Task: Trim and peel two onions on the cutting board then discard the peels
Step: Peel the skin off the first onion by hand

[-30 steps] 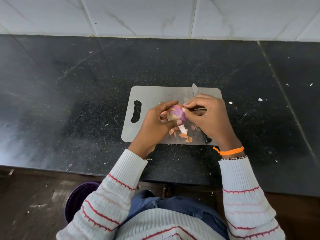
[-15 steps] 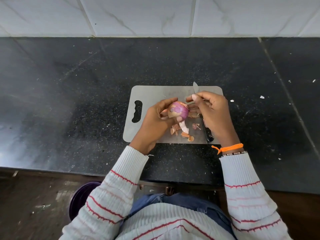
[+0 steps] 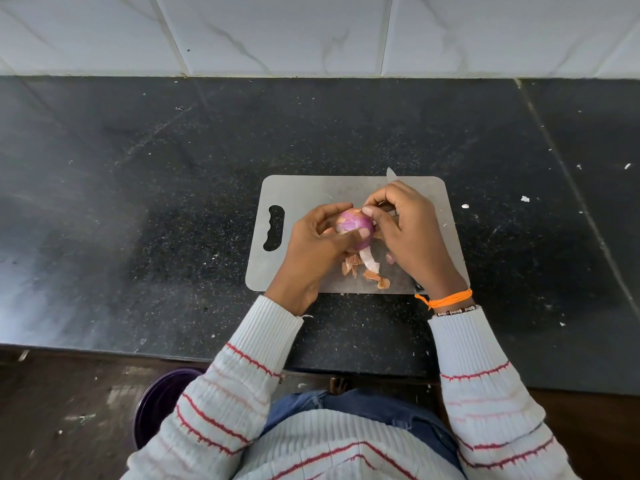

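Both hands work over the cutting board (image 3: 304, 192): we see the left hand (image 3: 311, 244) cupping the onion (image 3: 355, 226), the right hand (image 3: 408, 233) apparently pinching skin at its top. Loose peels (image 3: 367, 268) lie beneath on the board, on the desk (image 3: 138, 202).

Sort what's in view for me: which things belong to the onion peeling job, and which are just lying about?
Part of the job:
onion, held by left hand, picked at by right hand
cutting board
loose peels on the board
knife, mostly hidden under the right hand

Just lying about:
white crumbs on the counter
purple container on the floor, purpose unclear
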Tool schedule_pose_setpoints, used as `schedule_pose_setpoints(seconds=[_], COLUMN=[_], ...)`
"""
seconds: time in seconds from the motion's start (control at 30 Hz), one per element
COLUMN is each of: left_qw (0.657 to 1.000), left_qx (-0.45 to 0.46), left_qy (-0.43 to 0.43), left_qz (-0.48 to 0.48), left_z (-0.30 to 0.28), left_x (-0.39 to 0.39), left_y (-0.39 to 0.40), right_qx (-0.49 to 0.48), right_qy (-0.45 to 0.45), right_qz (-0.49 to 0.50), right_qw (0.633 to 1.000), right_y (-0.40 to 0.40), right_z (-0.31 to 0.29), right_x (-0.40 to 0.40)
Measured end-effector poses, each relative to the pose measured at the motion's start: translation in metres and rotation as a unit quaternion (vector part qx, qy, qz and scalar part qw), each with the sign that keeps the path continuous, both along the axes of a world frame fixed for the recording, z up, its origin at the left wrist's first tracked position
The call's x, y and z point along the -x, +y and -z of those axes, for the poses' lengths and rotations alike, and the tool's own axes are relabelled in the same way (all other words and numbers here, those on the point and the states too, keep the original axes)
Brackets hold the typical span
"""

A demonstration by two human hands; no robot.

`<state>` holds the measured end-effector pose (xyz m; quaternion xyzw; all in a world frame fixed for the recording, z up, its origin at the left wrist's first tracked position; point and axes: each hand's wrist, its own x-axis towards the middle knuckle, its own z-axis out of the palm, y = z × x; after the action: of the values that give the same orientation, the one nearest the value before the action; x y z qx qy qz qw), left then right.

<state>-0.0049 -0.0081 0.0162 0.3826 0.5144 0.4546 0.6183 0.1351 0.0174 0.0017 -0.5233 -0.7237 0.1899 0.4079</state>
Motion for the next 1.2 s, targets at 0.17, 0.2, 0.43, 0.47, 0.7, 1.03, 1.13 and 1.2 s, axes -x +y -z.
schedule_pose_setpoints(seconds=[0.17, 0.2, 0.43, 0.47, 0.7, 1.03, 1.13, 1.2], left_qw=[1.0, 1.0, 0.998, 0.998, 1.0, 0.997, 0.997, 0.998], left_qx=[0.007, 0.009, 0.025, 0.023, -0.005, 0.026, 0.025, 0.021], left_qy=[-0.022, -0.026, -0.052, -0.048, -0.01, -0.067, -0.069, -0.066], left_qz=[0.008, 0.008, -0.021, -0.02, -0.02, 0.009, 0.002, -0.009], left_z=[0.001, 0.001, 0.002, 0.002, -0.004, -0.008, -0.006, -0.007], left_x=[0.002, 0.002, 0.004, 0.004, -0.001, -0.003, -0.004, -0.004], left_y=[0.001, 0.002, 0.006, 0.007, 0.007, 0.012, 0.011, 0.011], right_qx=[-0.004, -0.002, 0.029, 0.035, 0.148, 0.117, 0.117, 0.11], right_qy=[0.004, 0.009, 0.073, 0.082, 0.192, 0.257, 0.251, 0.235], right_qz=[0.035, 0.039, 0.047, 0.051, 0.021, 0.022, 0.021, 0.037], right_qw=[0.999, 0.999, 0.996, 0.995, 0.97, 0.959, 0.961, 0.965], right_y=[0.006, 0.007, 0.008, 0.007, 0.008, 0.008, 0.006, 0.007], right_z=[0.001, 0.0, -0.003, -0.004, -0.01, -0.013, -0.014, -0.013], right_x=[-0.001, -0.001, 0.001, 0.001, -0.004, -0.005, -0.004, -0.005])
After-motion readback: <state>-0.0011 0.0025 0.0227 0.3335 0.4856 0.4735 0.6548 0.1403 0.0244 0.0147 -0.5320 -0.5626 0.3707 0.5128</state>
